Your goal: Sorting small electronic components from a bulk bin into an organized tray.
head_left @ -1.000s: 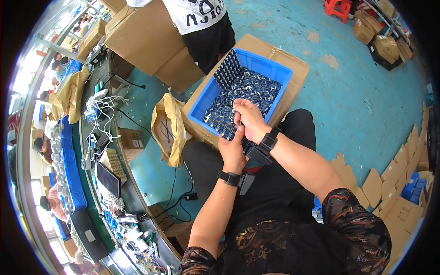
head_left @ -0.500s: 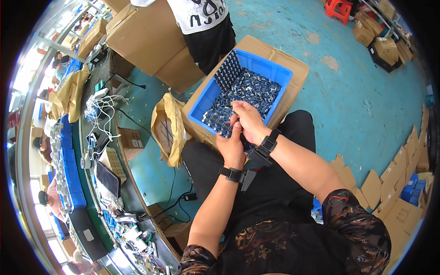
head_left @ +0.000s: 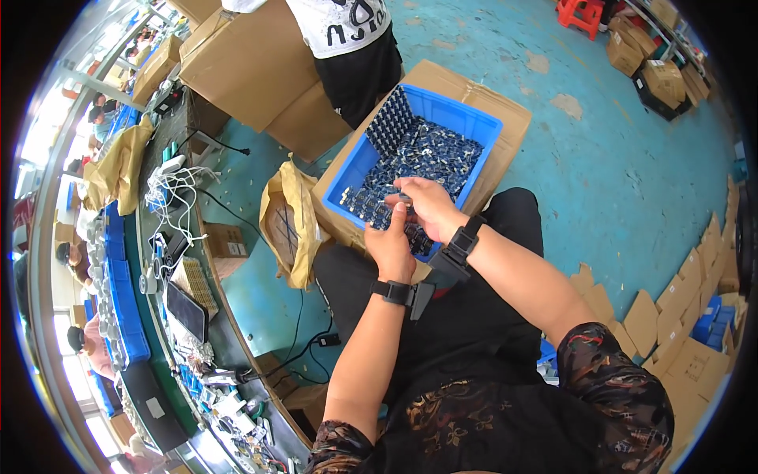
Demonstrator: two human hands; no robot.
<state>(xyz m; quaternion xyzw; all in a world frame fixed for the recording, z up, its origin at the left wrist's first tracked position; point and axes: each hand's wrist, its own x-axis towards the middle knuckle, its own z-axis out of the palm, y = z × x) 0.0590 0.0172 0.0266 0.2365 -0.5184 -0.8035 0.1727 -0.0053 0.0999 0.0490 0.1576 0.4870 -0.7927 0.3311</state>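
"What takes up the most room, with the whole view as a clock?"

"The turquoise floor (head_left: 568, 158), spreading widest toward two o'clock. Then a cluttered tabletop (head_left: 225, 320) curves from ten down to seven, with a big brown carton (head_left: 253, 63) at eleven."

"And nearer the person?"

"A smaller cardboard box (head_left: 505, 126) toward one o'clock, with a blue bin (head_left: 490, 138) resting on it. A tan paper sack (head_left: 288, 229) stands open between nine and ten."

"Where are the hands?"

"Take the bin as the clock now. The left hand (head_left: 389, 243) is between six and seven, thumb raised; its other fingers are mostly hidden. The right hand (head_left: 433, 207) is at five, its fingers bent and narrow, close to the left thumb."

"Holding anything?"

"I can't tell for either; the gap between them is too small to read."

"And the smallest things?"

"A patterned dark panel (head_left: 389, 122) leans inside the bin at eleven, and loose blue circuit boards (head_left: 438, 154) heap across its middle, down toward the hands."
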